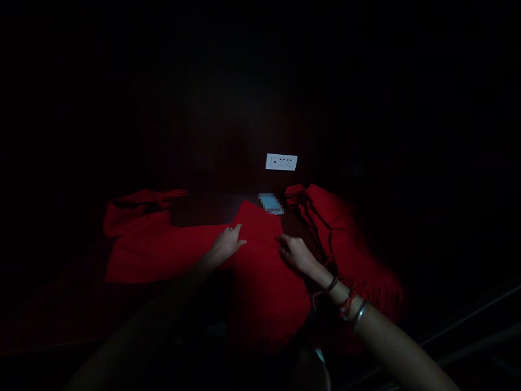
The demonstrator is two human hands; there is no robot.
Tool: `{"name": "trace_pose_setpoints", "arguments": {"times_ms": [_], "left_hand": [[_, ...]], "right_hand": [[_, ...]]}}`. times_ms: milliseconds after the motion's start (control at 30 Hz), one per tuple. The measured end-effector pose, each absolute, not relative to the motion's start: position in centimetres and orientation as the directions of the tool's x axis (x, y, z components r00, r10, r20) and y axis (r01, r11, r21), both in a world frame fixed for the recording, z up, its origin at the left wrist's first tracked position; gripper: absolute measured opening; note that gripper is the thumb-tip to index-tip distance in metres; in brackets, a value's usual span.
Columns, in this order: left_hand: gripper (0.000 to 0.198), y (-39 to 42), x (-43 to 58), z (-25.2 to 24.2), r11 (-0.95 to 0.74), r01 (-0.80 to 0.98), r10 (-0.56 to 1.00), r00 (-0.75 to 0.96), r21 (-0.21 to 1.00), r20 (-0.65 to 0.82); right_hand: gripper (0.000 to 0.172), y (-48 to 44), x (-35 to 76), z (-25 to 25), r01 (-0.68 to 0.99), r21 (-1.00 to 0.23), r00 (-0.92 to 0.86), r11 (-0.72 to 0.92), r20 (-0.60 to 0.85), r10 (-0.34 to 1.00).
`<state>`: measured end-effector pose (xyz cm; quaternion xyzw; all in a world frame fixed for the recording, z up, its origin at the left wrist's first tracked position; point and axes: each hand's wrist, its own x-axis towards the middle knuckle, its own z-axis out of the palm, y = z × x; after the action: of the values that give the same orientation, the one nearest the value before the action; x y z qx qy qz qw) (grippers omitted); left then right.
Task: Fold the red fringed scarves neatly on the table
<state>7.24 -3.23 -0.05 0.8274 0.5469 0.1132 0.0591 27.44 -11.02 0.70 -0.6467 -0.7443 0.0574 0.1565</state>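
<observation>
A red cloth (260,282) lies spread in front of me in a very dark room, with a folded strip running toward me. My left hand (226,245) rests flat on it, fingers stretched out and pointing right, a ring on one finger. My right hand (296,254) lies on the cloth just right of the strip, fingers curled and pinching at the fabric's edge. Bangles and red thread circle my right wrist (345,304).
More red cloth is bunched at the left (134,217) and at the right (325,217). A white switch plate (281,162) sits on the dark wall behind. A small blurred pale-blue object (270,203) lies beyond the cloth. Everything else is in darkness.
</observation>
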Motion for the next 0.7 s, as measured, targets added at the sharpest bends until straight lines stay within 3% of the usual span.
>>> {"name": "trace_pose_setpoints", "arguments": {"times_ms": [133, 200, 267, 367, 433, 500, 600, 700], "left_hand": [[0.042, -3.1, 7.1, 0.6, -0.414, 0.859, 0.91, 0.379, 0.302, 0.169], [0.038, -3.3, 7.0, 0.9, -0.423, 0.86, 0.903, 0.372, 0.286, 0.216], [0.035, -3.6, 6.9, 0.9, -0.408, 0.882, 0.911, 0.378, 0.235, 0.162], [0.034, -4.1, 7.0, 0.9, -0.36, 0.925, 0.932, 0.351, 0.121, 0.092], [0.039, -4.3, 7.1, 0.7, -0.358, 0.931, 0.918, 0.336, 0.073, 0.212], [0.046, -4.2, 7.2, 0.5, -0.432, 0.9, 0.868, 0.401, 0.049, 0.294], [0.049, -3.8, 7.2, -0.1, -0.514, 0.854, 0.857, 0.511, 0.075, 0.059], [0.051, -3.6, 7.0, -0.6, -0.443, 0.888, 0.873, 0.459, 0.125, -0.165]], "right_hand": [[0.028, -10.8, 28.0, 1.0, 0.975, -0.223, 0.002, 0.024, 0.117, 0.993], [0.028, -10.9, 28.2, 1.1, 0.985, -0.159, 0.077, -0.063, 0.085, 0.993], [0.029, -11.0, 28.1, 1.0, 0.987, -0.147, 0.076, -0.063, 0.085, 0.993], [0.035, -10.9, 27.6, 0.5, 0.983, -0.15, -0.08, 0.11, 0.193, 0.978], [0.041, -10.8, 27.5, -0.1, 0.96, -0.106, -0.227, 0.26, 0.254, 0.94], [0.045, -10.8, 27.8, -0.7, 0.928, -0.064, -0.345, 0.367, 0.22, 0.912], [0.048, -11.4, 28.8, -0.9, 0.893, -0.034, -0.445, 0.449, 0.084, 0.891], [0.049, -12.4, 29.5, 0.0, 0.88, 0.025, -0.475, 0.475, -0.017, 0.88]]}}
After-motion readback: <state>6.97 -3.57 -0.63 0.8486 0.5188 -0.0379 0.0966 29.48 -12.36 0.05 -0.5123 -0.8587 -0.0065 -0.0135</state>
